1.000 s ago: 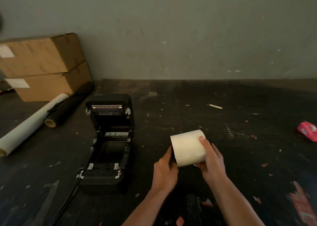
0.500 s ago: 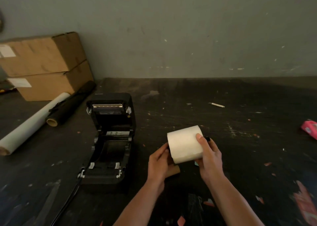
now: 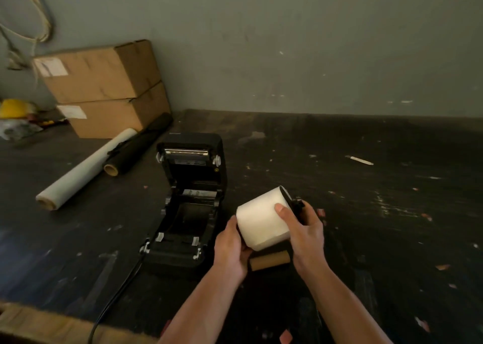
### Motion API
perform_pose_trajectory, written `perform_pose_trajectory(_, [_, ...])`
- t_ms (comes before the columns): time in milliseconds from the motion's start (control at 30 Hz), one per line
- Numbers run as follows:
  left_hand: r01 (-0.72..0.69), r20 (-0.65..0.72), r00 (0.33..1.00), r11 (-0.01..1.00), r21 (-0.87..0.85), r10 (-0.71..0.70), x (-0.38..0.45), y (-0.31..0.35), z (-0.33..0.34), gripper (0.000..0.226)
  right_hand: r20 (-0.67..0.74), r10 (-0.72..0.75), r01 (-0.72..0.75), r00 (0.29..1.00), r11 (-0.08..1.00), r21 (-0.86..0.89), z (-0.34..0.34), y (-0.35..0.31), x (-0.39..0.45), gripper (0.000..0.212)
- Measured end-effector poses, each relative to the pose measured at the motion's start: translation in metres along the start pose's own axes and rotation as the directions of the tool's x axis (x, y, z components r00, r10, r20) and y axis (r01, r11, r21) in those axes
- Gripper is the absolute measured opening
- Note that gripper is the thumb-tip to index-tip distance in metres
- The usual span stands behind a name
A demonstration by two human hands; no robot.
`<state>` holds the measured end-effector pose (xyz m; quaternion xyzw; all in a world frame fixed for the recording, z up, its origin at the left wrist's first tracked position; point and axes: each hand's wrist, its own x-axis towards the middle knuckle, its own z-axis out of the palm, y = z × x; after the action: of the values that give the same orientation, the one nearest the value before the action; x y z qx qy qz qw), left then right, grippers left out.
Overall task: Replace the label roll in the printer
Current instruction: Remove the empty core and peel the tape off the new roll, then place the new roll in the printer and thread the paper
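Observation:
A white label roll is held above the table, just right of the black printer. My left hand grips the roll's left end. My right hand grips its right end, thumb across the paper, fingers round a black spindle piece sticking out of that end. The printer stands with its lid raised and its roll bay showing nothing inside. A bare brown cardboard core lies on the table under the roll.
Two stacked cardboard boxes stand at the back left, with a white paper roll and a black roll lying before them. The printer's cable runs toward the front edge. Paper scraps litter the dark table.
Both hands and the roll have drifted a little left, closer to the printer. The view swung left and down, so the brown core under the roll and the table's front edge now show.

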<state>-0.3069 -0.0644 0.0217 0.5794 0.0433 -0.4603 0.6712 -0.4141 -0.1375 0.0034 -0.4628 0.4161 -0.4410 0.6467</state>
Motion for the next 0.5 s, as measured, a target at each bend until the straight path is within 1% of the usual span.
perform_pose_trajectory(67, [-0.040, -0.025, 0.999, 0.999, -0.013, 0.040, -0.001, 0.007, -0.009, 0.015, 0.049, -0.011, 0.016, 0.999, 0.996, -0.092, 0.014, 0.004, 0.004, 0.081])
perform_pose_trajectory(133, [-0.067, -0.069, 0.996, 0.998, -0.017, 0.065, 0.001, 0.012, -0.020, 0.023, 0.138, -0.028, 0.051, 0.990, 0.984, -0.169, 0.029, 0.006, 0.007, 0.079])
perform_pose_trajectory(200, [-0.078, -0.129, 0.989, 0.997, -0.024, 0.075, 0.004, 0.019, -0.033, 0.031, 0.261, -0.037, 0.097, 0.965, 0.971, -0.219, 0.043, 0.007, 0.008, 0.070])
perform_pose_trajectory(267, [-0.092, -0.193, 0.978, 0.993, -0.075, 0.076, 0.007, 0.029, -0.048, 0.032, 0.352, -0.051, 0.147, 0.935, 0.956, -0.253, 0.060, 0.007, 0.006, 0.053])
perform_pose_trajectory(300, [-0.099, -0.219, 0.973, 0.989, -0.107, 0.074, 0.009, 0.034, -0.056, 0.031, 0.372, -0.053, 0.160, 0.927, 0.951, -0.264, 0.068, 0.008, 0.006, 0.048])
perform_pose_trajectory(367, [-0.112, -0.250, 0.965, 0.984, -0.141, 0.074, 0.016, 0.043, -0.073, 0.034, 0.396, -0.059, 0.194, 0.916, 0.931, -0.310, 0.086, 0.009, 0.006, 0.044])
perform_pose_trajectory(433, [-0.117, -0.236, 0.969, 0.979, -0.164, 0.076, 0.025, 0.054, -0.089, 0.038, 0.425, -0.107, 0.277, 0.899, 0.890, -0.362, 0.105, 0.007, 0.007, 0.043])
perform_pose_trajectory(500, [-0.106, -0.205, 0.976, 0.980, -0.168, 0.070, 0.036, 0.068, -0.105, 0.035, 0.447, -0.143, 0.334, 0.883, 0.861, -0.384, 0.123, 0.006, 0.009, 0.039])
